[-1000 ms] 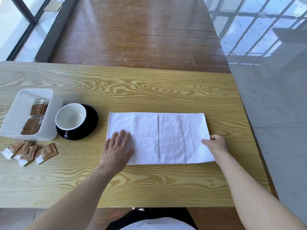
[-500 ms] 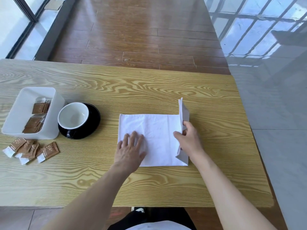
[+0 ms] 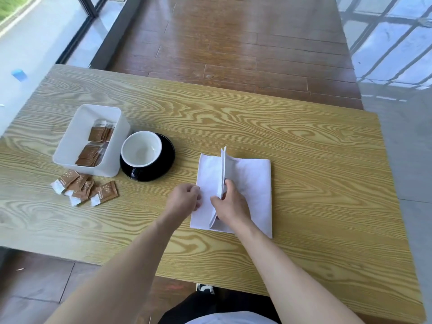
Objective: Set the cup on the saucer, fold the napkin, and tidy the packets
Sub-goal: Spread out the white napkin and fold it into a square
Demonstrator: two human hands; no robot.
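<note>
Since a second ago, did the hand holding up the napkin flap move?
Yes. The right hand has carried the napkin flap leftward, toward the cup and saucer, from the napkin's right edge to near its middle.

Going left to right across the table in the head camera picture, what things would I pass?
White box holding packets, with loose packets in front of it → cup on saucer → left hand → right hand lifting the napkin.
</note>
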